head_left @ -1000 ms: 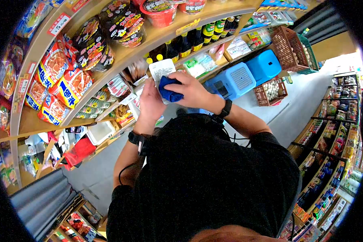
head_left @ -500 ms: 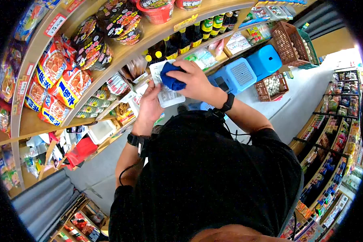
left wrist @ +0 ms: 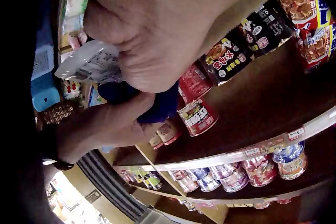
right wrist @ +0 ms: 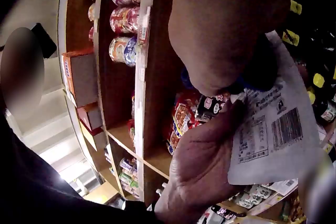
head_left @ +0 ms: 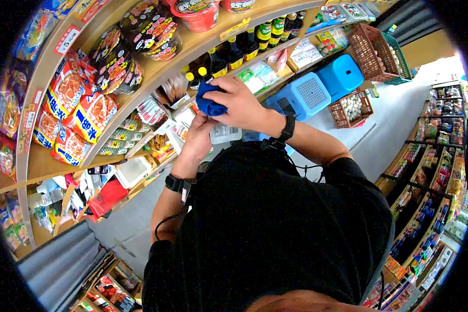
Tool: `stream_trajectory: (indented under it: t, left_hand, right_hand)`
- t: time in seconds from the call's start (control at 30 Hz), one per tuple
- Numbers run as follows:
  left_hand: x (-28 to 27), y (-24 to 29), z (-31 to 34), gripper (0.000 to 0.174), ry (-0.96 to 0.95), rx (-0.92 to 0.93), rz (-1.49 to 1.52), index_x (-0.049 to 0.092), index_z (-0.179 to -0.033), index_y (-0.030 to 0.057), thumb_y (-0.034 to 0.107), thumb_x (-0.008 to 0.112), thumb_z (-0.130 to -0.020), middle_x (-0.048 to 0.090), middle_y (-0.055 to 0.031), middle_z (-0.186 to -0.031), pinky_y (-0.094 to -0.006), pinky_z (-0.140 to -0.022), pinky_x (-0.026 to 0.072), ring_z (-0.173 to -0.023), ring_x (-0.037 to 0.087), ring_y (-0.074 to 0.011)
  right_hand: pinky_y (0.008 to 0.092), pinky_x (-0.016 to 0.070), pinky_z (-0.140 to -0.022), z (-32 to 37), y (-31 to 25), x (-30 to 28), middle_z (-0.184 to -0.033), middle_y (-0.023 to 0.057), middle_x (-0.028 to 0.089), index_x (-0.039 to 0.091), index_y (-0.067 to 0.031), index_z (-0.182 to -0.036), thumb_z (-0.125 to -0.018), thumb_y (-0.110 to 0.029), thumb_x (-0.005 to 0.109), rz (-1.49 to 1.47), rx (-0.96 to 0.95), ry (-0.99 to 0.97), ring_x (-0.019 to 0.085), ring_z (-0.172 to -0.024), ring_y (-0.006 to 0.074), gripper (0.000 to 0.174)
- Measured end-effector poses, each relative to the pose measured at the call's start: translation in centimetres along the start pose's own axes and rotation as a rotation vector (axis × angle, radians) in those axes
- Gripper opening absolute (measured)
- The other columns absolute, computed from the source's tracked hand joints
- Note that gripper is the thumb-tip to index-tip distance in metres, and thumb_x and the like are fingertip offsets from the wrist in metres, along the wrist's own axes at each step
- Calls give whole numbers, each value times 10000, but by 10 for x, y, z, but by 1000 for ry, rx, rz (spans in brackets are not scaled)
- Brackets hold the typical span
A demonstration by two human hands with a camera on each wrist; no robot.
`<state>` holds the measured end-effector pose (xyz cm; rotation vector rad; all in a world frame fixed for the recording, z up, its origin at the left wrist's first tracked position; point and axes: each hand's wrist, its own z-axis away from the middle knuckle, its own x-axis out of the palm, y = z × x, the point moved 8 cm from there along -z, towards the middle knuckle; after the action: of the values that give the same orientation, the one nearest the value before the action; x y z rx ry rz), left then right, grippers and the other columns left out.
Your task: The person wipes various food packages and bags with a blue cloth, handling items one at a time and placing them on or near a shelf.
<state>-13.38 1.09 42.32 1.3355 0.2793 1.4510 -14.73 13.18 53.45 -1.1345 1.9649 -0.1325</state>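
Note:
A pale flat pack with printed text and a barcode [right wrist: 273,134] is gripped at its edge by the left hand [head_left: 196,138], seen in the right wrist view with its thumb along the pack. The right hand [head_left: 242,106] holds a bunched dark blue cloth [head_left: 209,100] against the pack's far part, its fingers bent over the cloth. From the left wrist camera, the cloth [left wrist: 163,103] shows between the two hands, with the pack [left wrist: 94,64] beside them. Part of the pack lies hidden under the cloth and hands.
Shelves hold black noodle cups [head_left: 153,34], red noodle packs [head_left: 91,114] and dark sauce bottles [head_left: 234,52] just beyond the hands. To the right stand blue bins [head_left: 309,93], a basket of eggs [head_left: 351,109] and a brown crate [head_left: 369,54].
The right hand and cloth have shifted slightly left over the pack. The pack has turned and dropped a little, and more of it is now covered by the hands in the head view.

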Motion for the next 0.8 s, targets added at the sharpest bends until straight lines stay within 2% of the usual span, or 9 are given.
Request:
stream_trajectory:
  t: [0.03,0.07,0.13,0.2,0.3,0.5,0.53,0.63,0.8]
  left_hand:
    - [-6,-3,0,429,47,-8,-45,498,-1351,27,-79,451,-938,593,-91,-1283,-340,-1014,496,-1161,610,-183]
    - [-8,-4,-1,476,57,-2,-64,461,-1396,26,-91,465,-934,587,-117,-1323,-416,-1041,500,-1196,614,-257]
    - [-10,-4,-1,450,35,9,-51,484,-1374,21,-85,463,-938,600,-108,-1295,-381,-1024,502,-1174,617,-225]
    - [-2,4,1,426,15,19,-36,507,-1353,17,-79,461,-941,613,-99,-1266,-347,-1006,503,-1153,619,-192]
    - [8,12,4,422,-38,12,19,482,-1406,8,-26,467,-986,622,-109,-1284,-361,-1009,513,-1152,633,-206]
    - [11,18,8,448,-107,-83,302,434,-1459,20,118,462,-1023,599,-161,-1360,-482,-1047,513,-1240,614,-315]
    - [17,16,8,480,-173,-110,377,412,-1476,28,237,427,-1044,576,-174,-1396,-613,-1098,428,-1300,560,-373]
    - [27,15,6,530,-192,-194,615,442,-1480,67,361,420,-1040,487,-192,-1495,-714,-1131,301,-1364,460,-468]
    - [24,13,2,546,-273,-142,720,408,-1504,84,403,345,-1067,493,-168,-1496,-702,-1150,279,-1355,489,-409]
  right_hand:
    - [465,490,-917,-1,-1,-1,-1166,139,618,709,-107,-1079,-669,-185,827,1,2,3,610,-1069,360,433]
    - [460,490,-899,-2,-6,-2,-1135,122,607,708,-122,-1068,-698,-241,809,47,-24,-9,612,-1056,337,402]
    - [456,490,-881,-3,-8,-1,-1104,106,596,707,-137,-1057,-726,-296,791,91,-50,-20,614,-1043,313,378]
    - [462,485,-910,-1,0,-4,-1174,131,616,700,-123,-1110,-654,-186,826,49,-4,-19,612,-1075,352,477]
    - [459,484,-911,3,18,-10,-1177,133,618,700,-118,-1108,-649,-185,828,20,54,7,615,-1080,349,482]
    - [443,513,-926,14,39,-19,-1169,164,626,688,-57,-1127,-693,-123,817,-11,187,11,617,-1071,380,458]
    - [437,515,-925,15,41,-18,-1163,165,628,689,-55,-1122,-699,-117,812,-18,197,9,620,-1067,377,445]
    - [430,518,-924,17,43,-13,-1156,166,627,690,-56,-1118,-705,-107,806,-43,213,15,621,-1066,375,432]
    - [434,516,-928,14,35,-14,-1172,161,615,690,-70,-1120,-693,-115,814,-97,196,16,610,-1085,381,447]
